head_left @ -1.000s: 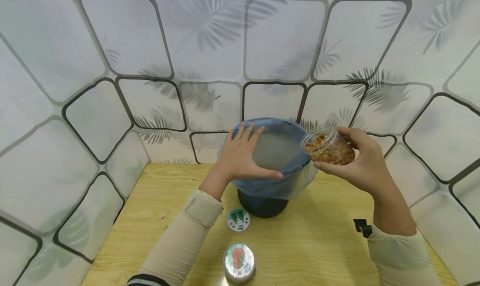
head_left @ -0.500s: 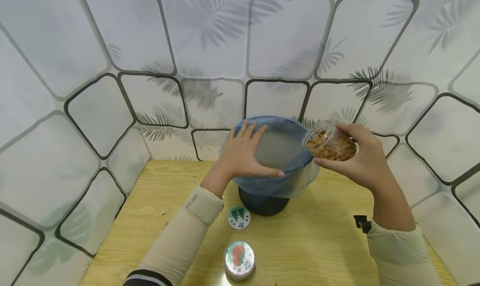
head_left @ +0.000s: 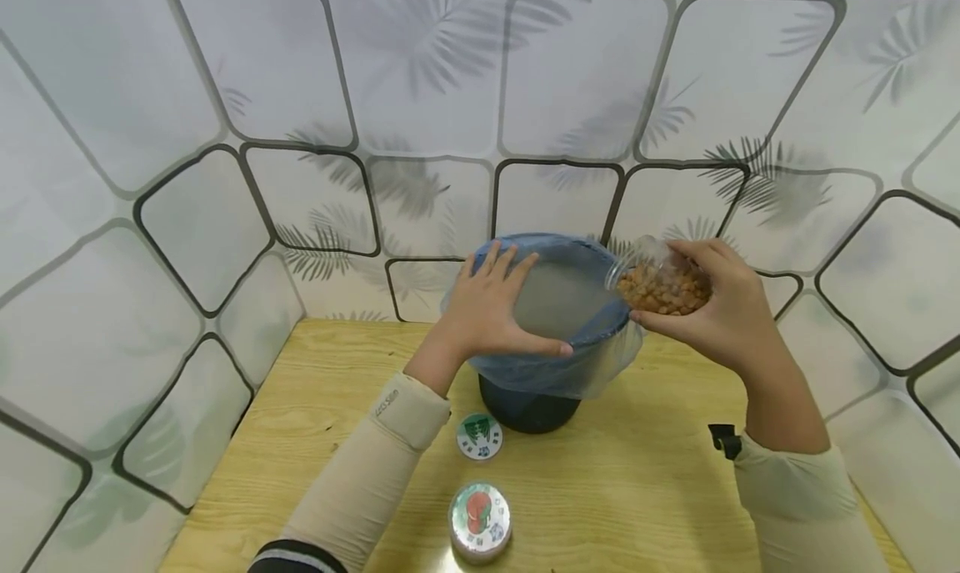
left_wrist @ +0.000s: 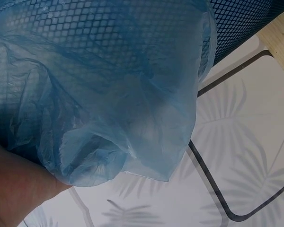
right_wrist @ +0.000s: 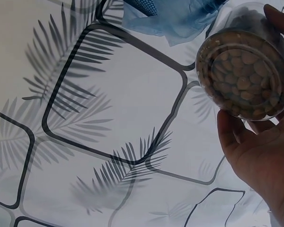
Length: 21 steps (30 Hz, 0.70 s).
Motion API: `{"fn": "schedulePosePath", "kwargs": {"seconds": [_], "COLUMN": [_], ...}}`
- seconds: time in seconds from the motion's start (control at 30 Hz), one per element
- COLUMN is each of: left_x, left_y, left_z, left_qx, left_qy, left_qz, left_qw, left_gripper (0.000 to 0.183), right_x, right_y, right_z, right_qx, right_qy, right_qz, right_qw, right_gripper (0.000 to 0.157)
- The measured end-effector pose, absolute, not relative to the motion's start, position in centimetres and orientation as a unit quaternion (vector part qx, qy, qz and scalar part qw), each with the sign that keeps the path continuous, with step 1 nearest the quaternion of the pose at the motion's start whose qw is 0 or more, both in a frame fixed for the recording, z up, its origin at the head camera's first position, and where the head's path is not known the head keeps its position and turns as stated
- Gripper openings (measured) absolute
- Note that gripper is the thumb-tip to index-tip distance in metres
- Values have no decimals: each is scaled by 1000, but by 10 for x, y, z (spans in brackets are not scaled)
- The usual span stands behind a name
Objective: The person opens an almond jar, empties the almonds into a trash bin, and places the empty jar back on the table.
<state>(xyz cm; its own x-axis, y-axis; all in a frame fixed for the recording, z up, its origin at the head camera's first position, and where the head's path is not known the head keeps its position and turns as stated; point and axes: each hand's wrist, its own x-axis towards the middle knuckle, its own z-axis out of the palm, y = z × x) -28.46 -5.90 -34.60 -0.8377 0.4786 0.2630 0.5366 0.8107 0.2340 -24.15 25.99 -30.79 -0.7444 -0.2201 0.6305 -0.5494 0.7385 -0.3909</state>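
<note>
In the head view a dark mesh bin (head_left: 528,408) stands near the wall, lined with a blue plastic bag (head_left: 536,371) folded over its rim. My left hand (head_left: 483,310) lies across the bin's left side with fingers and thumb spread, touching the bag. My right hand (head_left: 716,306) grips a clear jar (head_left: 666,285) of brown nut-like pieces, tilted on its side. Its open mouth faces the bin at the right rim. In the right wrist view the jar's base (right_wrist: 246,78) shows the pieces inside. The bag (left_wrist: 109,104) covers much of the left wrist view.
A round white lid with a green print (head_left: 479,436) lies on the wooden table (head_left: 637,490) in front of the bin. Nearer stands a round container with a red-printed top (head_left: 480,521). Patterned walls (head_left: 555,206) enclose the table at back and sides.
The jar in my right hand has tipped further, its mouth turning toward the bin's inside. My left hand keeps its place on the bin. The head view has shifted slightly.
</note>
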Motion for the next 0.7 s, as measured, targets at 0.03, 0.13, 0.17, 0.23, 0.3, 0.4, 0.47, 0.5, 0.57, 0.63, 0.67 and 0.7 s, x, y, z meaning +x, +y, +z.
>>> {"fn": "schedulePosePath", "kwargs": {"seconds": [0.03, 0.13, 0.17, 0.23, 0.3, 0.4, 0.47, 0.5, 0.57, 0.63, 0.67, 0.7], "left_x": [-284, -284, -284, -283, -284, -284, -285, -285, -284, -284, -284, -284], "left_y": [-59, -59, -59, -59, -59, -59, -59, -59, -59, -59, -59, -59], "left_z": [-346, -345, -345, -344, -344, -345, -345, -345, -345, -345, -345, -345], "left_qx": [-268, -267, -267, -267, -267, -267, -266, -266, -265, -264, -264, -264], "left_qy": [-947, -947, -947, -947, -947, -948, -948, -948, -949, -949, -950, -950], "left_qz": [-152, -152, -152, -153, -151, -147, -147, -146, -145, -144, -143, -142], "left_qw": [95, 93, 91, 91, 92, 93, 92, 93, 92, 91, 91, 91], "left_gripper": [133, 133, 133, 132, 132, 133, 133, 133, 133, 132, 133, 133], "right_x": [-242, -244, -244, -246, -247, -248, -249, -249, -250, -251, -251, -252], "right_y": [259, 258, 258, 257, 257, 255, 253, 253, 251, 250, 249, 249], "right_z": [-307, -306, -305, -305, -305, -305, -305, -305, -305, -305, -305, -305], "right_qx": [217, 218, 217, 213, 211, 211, 211, 211, 211, 214, 216, 218], "right_qy": [-889, -892, -893, -897, -899, -902, -903, -904, -904, -903, -901, -900], "right_qz": [286, 278, 274, 267, 261, 253, 248, 245, 240, 235, 233, 231], "right_qw": [285, 284, 284, 282, 281, 281, 281, 282, 284, 290, 294, 298], "right_gripper": [95, 95, 95, 95, 96, 97, 97, 97, 96, 96, 96, 95]}}
